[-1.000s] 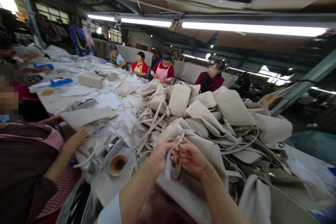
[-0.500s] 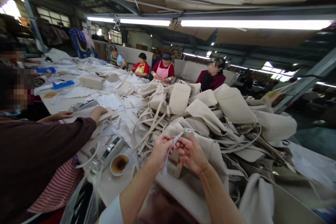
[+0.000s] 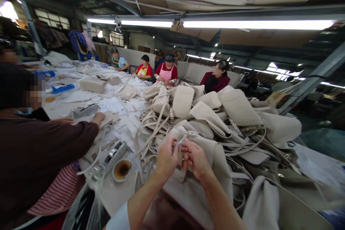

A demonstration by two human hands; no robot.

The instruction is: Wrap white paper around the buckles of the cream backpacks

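Observation:
Over a beige handbag point(image 3: 212, 151) close to me, my left hand point(image 3: 166, 157) and my right hand point(image 3: 197, 159) are close together, fingertips nearly meeting. Both pinch a thin strip of whitish, see-through film point(image 3: 180, 142) wrapped about a narrow light strap end point(image 3: 184, 136). A small copper-coloured fitting point(image 3: 184, 163) shows under my right fingers, above a beige tab point(image 3: 182, 176) on the bag. My fingers partly hide the film.
A heap of beige bags point(image 3: 238, 107) with straps fills the table ahead and right. At left are a tape dispenser point(image 3: 115, 154), a bowl of brown liquid point(image 3: 122, 170) and a co-worker's sleeve point(image 3: 67, 143). Several people sit across the table.
The film that hung down below my left hand is now drawn up short between my fingertips. My left hand has turned more upright.

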